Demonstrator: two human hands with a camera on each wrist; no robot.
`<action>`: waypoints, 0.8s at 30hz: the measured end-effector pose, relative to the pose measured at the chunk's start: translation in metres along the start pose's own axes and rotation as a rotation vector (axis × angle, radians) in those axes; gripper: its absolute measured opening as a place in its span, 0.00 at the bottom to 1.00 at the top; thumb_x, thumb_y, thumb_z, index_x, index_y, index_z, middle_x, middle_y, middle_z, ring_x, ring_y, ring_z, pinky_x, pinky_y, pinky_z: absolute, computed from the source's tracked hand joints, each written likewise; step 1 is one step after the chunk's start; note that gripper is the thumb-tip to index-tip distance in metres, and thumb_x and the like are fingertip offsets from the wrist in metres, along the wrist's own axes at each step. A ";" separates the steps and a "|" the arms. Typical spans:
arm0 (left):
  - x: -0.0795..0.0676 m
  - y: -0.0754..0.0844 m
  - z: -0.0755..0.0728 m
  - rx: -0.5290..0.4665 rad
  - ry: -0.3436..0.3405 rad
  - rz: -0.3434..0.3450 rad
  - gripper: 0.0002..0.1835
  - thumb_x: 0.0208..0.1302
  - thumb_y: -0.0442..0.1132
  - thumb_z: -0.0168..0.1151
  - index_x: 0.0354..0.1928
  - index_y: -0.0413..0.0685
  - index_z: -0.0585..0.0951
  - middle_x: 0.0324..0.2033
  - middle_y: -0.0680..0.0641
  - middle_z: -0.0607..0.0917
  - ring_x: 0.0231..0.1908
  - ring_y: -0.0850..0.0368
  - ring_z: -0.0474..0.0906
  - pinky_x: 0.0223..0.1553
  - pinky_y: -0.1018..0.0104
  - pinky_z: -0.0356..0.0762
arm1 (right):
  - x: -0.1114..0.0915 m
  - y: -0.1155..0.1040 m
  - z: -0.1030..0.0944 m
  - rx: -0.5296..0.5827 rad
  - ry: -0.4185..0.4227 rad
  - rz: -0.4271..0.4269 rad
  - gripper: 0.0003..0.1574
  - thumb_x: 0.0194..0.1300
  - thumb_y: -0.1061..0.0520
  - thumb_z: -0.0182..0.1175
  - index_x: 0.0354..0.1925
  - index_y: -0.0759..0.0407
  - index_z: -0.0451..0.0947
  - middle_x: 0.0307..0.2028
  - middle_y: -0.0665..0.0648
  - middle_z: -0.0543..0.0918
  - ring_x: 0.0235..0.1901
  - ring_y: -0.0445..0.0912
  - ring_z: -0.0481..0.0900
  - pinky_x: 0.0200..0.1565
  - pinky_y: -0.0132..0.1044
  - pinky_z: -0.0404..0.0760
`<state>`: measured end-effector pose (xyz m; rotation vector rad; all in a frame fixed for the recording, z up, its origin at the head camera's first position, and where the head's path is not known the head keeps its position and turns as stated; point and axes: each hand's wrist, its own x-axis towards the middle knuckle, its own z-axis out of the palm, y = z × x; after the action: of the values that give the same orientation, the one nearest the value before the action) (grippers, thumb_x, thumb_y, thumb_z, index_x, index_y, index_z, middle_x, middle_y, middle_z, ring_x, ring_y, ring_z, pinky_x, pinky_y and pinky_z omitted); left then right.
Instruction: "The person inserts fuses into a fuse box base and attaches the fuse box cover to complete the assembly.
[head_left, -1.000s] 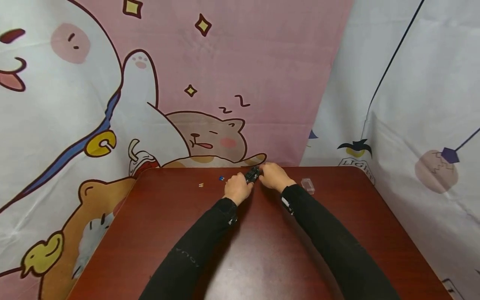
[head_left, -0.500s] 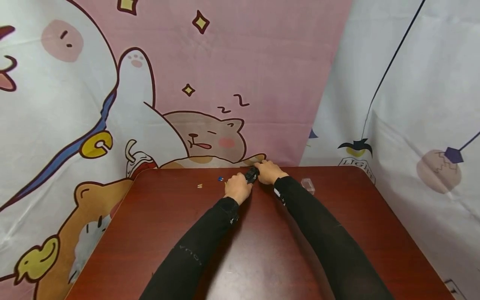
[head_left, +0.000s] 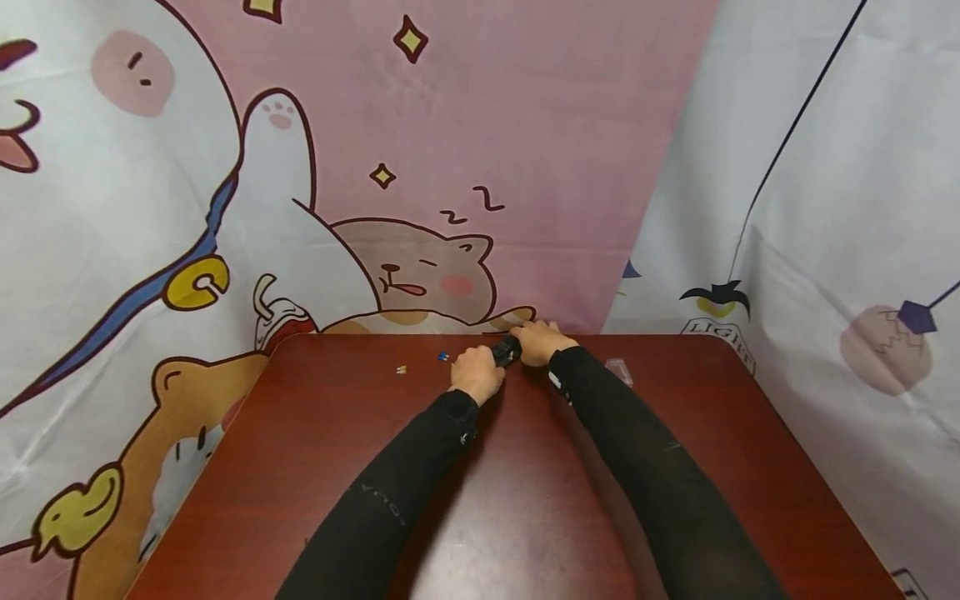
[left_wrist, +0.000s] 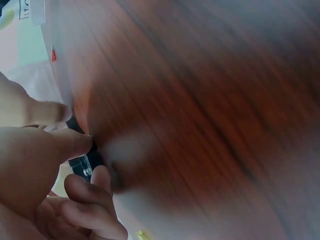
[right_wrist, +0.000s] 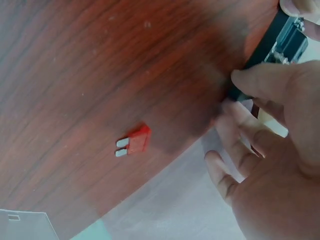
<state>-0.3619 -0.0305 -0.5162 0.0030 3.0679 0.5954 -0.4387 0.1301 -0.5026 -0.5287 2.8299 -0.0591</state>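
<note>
Both hands meet over a small black fuse block with metal terminals near the table's far edge. My left hand grips its near left end between thumb and fingers. At the other end, my right hand holds it; in the right wrist view the thumb lies on the side of the fuse block and the other fingers spread below. A red blade fuse with two metal prongs lies on the table beside the right hand. Left of the hands are a tiny blue fuse and a yellowish one.
A clear plastic box stands right of the right hand; part of it shows in the right wrist view's lower left corner. The reddish-brown table ends just behind the hands, against a printed cloth backdrop.
The right hand has shifted slightly left and closer against the fuse block, whose face has turned a little. The left hand keeps its grip almost in place.
</note>
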 end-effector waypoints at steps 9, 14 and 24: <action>-0.003 -0.005 -0.006 0.050 -0.048 0.018 0.23 0.74 0.51 0.72 0.58 0.41 0.84 0.49 0.39 0.91 0.46 0.43 0.90 0.49 0.46 0.89 | -0.007 0.005 -0.007 0.098 -0.064 -0.017 0.44 0.75 0.58 0.64 0.84 0.46 0.68 0.81 0.63 0.73 0.81 0.65 0.68 0.79 0.71 0.60; -0.011 -0.010 -0.005 0.083 -0.080 0.081 0.23 0.75 0.53 0.71 0.57 0.41 0.83 0.50 0.39 0.91 0.46 0.44 0.90 0.48 0.46 0.89 | -0.027 0.008 -0.007 0.049 -0.053 -0.062 0.37 0.76 0.52 0.69 0.79 0.51 0.75 0.78 0.63 0.76 0.78 0.62 0.72 0.78 0.67 0.65; -0.029 -0.025 -0.019 0.106 -0.160 0.274 0.24 0.73 0.54 0.72 0.59 0.44 0.83 0.52 0.40 0.91 0.47 0.46 0.89 0.52 0.46 0.87 | -0.064 0.011 -0.005 0.070 -0.053 -0.172 0.33 0.70 0.46 0.76 0.68 0.56 0.84 0.59 0.57 0.85 0.56 0.52 0.83 0.64 0.55 0.73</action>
<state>-0.3329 -0.0608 -0.5077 0.4555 2.9579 0.4150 -0.3866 0.1636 -0.4828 -0.7451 2.7136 -0.1728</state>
